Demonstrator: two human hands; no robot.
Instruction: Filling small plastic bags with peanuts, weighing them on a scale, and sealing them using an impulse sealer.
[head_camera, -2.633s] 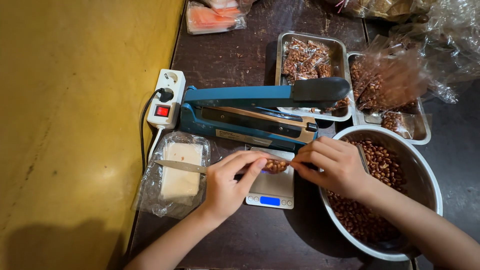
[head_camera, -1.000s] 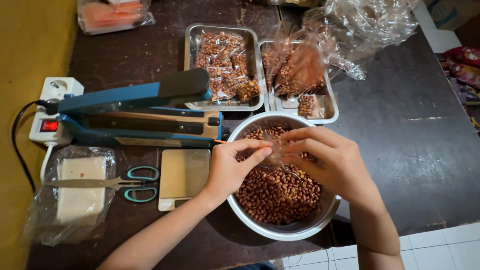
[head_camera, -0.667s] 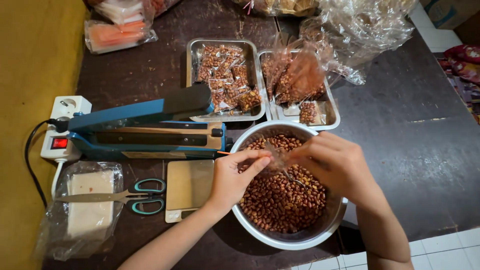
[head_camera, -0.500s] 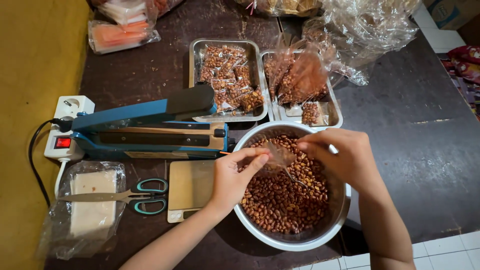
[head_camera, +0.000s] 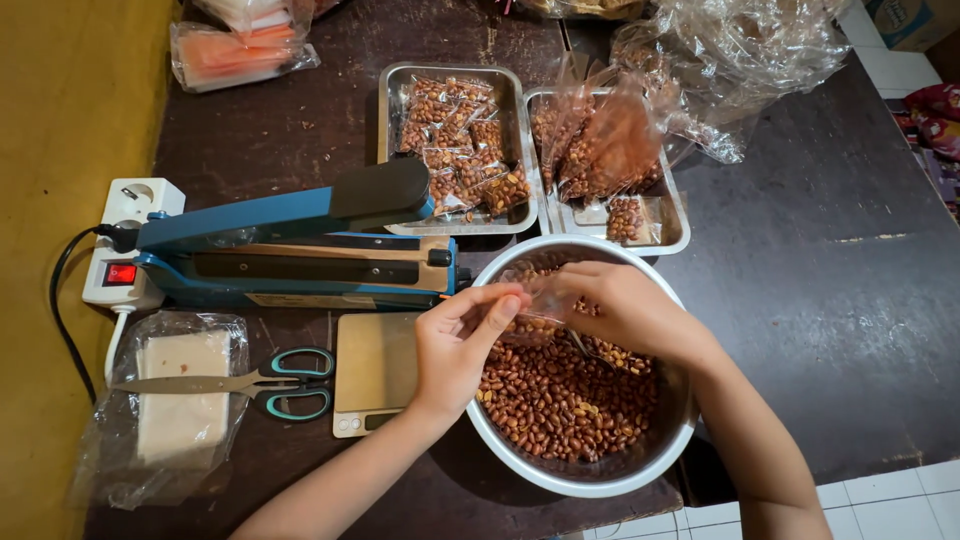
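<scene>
Small clear plastic pouch (head_camera: 540, 300) sits over the round steel bowl of brown roasted peanuts (head_camera: 570, 400), centre-right of frame; best to keep its mouth spread and directly above the bowl so strays drop back in. Left hand (head_camera: 462, 340) pinches the pouch's near edge between thumb and forefinger, wrist angled in from lower left. Right hand (head_camera: 630, 312) is curled palm-down against the pouch's far side, apparently with a thin spoon handle (head_camera: 578, 343) under the fingers.

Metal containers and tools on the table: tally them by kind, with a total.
Steel trays: 2
Steel bowl: 1
Heat sealer: 1
Digital scale: 1
Scissors: 1
Power strip: 1
Total: 7
</scene>
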